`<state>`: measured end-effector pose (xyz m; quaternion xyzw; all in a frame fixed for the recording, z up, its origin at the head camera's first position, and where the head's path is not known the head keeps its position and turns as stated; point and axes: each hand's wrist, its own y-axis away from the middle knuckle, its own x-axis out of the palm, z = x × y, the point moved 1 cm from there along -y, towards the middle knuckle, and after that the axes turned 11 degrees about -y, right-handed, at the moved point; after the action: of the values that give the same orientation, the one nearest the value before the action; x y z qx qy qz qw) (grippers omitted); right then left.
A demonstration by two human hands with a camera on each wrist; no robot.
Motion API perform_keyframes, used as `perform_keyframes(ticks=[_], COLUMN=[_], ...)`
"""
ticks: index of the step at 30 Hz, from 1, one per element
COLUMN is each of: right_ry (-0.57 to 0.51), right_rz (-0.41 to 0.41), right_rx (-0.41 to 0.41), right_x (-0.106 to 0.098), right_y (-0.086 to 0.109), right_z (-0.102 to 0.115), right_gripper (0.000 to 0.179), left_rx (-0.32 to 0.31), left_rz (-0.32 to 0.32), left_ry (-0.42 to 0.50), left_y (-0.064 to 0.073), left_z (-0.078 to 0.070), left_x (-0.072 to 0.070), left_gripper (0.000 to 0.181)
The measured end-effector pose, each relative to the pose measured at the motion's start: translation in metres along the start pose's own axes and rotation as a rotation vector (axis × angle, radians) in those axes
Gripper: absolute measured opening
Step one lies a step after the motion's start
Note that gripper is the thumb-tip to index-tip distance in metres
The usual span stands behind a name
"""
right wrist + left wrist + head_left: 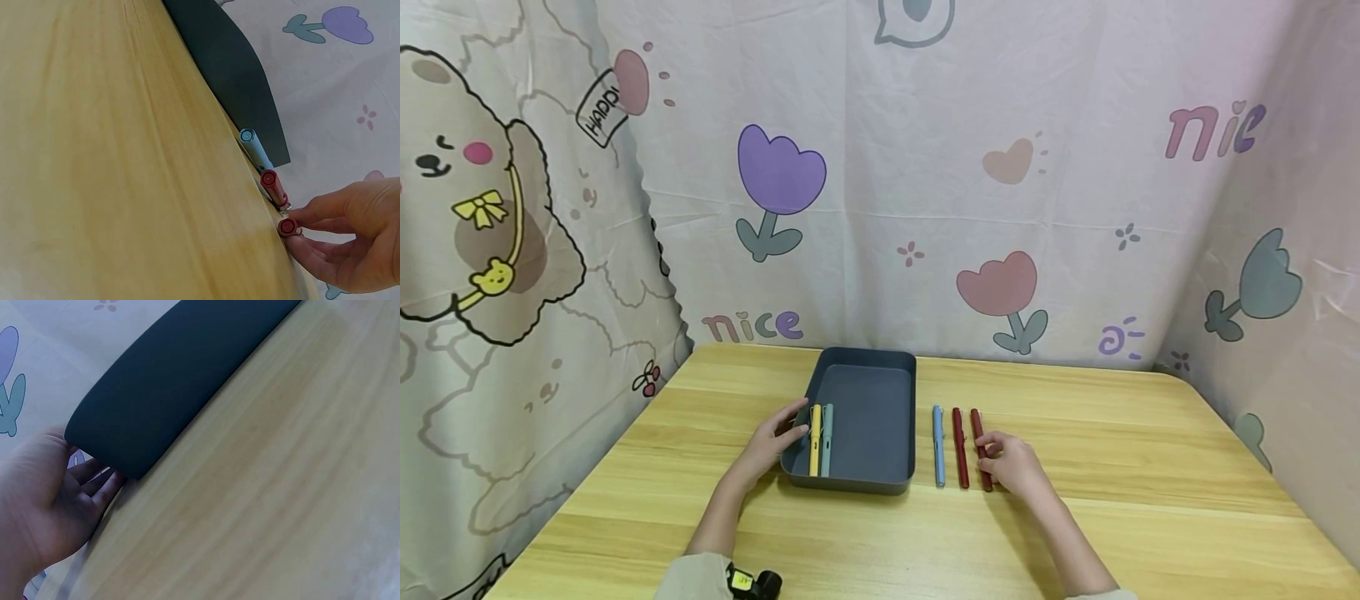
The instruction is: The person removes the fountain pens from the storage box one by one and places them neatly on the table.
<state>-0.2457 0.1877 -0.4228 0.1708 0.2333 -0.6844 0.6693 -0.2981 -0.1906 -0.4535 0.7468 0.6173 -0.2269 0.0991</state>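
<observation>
A dark grey tray (865, 486) lies on the table, and my left hand (769, 442) holds its left side. In the left wrist view that hand (69, 494) has its fingers at the tray's outer wall (156, 387). Inside the tray, a yellow pen (816, 442) lies beside a teal pen (827, 442). My right hand (1013, 465) pinches the rightmost dark red pen (981, 446) between thumb and fingers; its round end (287, 227) shows in the right wrist view. Left of it lie another dark red pen (960, 450) and a light blue pen (938, 447).
The wooden table (1075, 417) extends around the tray and pens. Patterned cloth (880, 208) hangs behind it and along both sides. A black device with a small lit screen (743, 581) is strapped at the left sleeve.
</observation>
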Motion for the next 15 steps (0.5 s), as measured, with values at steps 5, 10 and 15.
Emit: perform_keyframes(ticks=[5, 10, 15], right_ry=[0.005, 0.001, -0.033], right_rz=[0.0, -0.004, -0.011], right_rx=[0.002, 0.009, 0.015], right_x=[0.0005, 0.0002, -0.0003], right_y=[-0.0006, -0.0007, -0.0004], right_z=[-0.0003, -0.0001, 0.0006], right_gripper=[0.022, 0.022, 0.023], left_rx=[-0.009, -0.016, -0.009], left_rz=[-0.007, -0.008, -0.004], left_ry=[0.003, 0.0, 0.006], left_y=[0.0, -0.0001, -0.0002], left_z=[-0.0004, -0.0001, 0.001], left_x=[-0.0005, 0.0, 0.0002], left_gripper=[0.053, 0.053, 0.053])
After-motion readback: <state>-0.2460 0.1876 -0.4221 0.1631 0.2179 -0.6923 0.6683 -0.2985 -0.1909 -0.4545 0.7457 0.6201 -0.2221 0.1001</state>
